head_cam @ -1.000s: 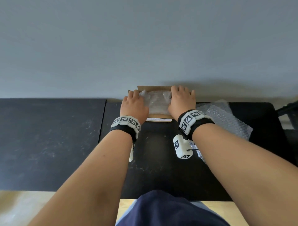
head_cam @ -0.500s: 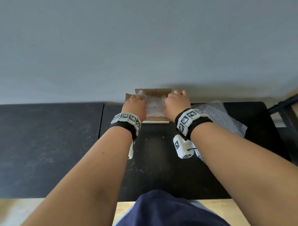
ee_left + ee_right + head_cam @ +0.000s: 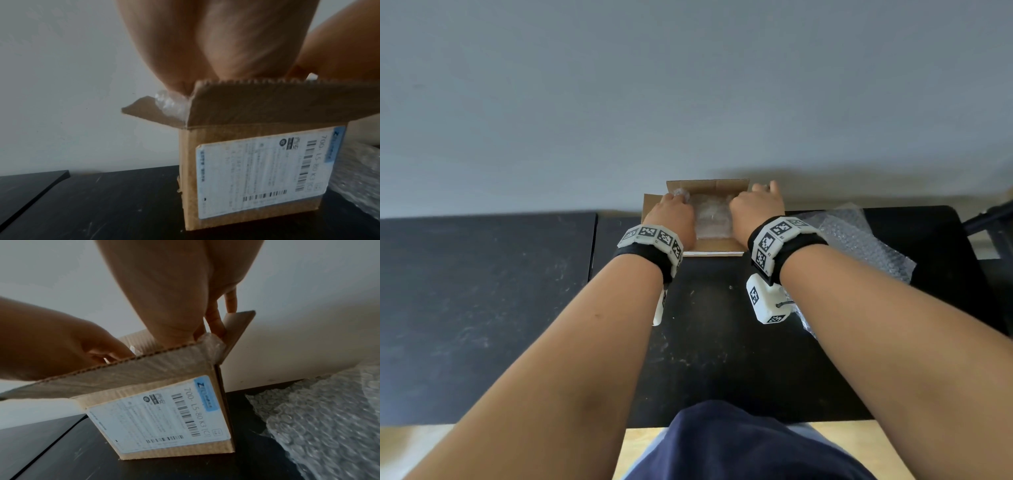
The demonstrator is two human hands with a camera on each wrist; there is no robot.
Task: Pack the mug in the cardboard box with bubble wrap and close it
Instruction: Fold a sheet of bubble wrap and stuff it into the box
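So the cardboard box (image 3: 714,245) sits at the far edge of the black table (image 3: 482,308), right against the grey wall (image 3: 688,85), all four flaps open. It's stuffed with bubble wrap (image 3: 713,219), and the mug itself isn't visible anywhere, so I can't tell if it's under the wrap.

Both hands are down in the top of the box. The left hand (image 3: 674,217) is at the left side with its fingers dipping into the wrap; a wad of it bulges out over the left flap (image 3: 144,110) in the left wrist view. Whether that grip is actually closed on the wrap or just pushing it, I can't tell, since the fingers are hidden by the box.

The right hand (image 3: 756,209) is at the right side, fingers (image 3: 231,303) straight and relaxed, touching the inner face of the upright right flap (image 3: 239,326).

There's a white shipping label (image 3: 164,418) with barcodes on the near side of the box. A loose sheet of bubble wrap (image 3: 859,246) lies on the table just right of the box, toward the right edge.
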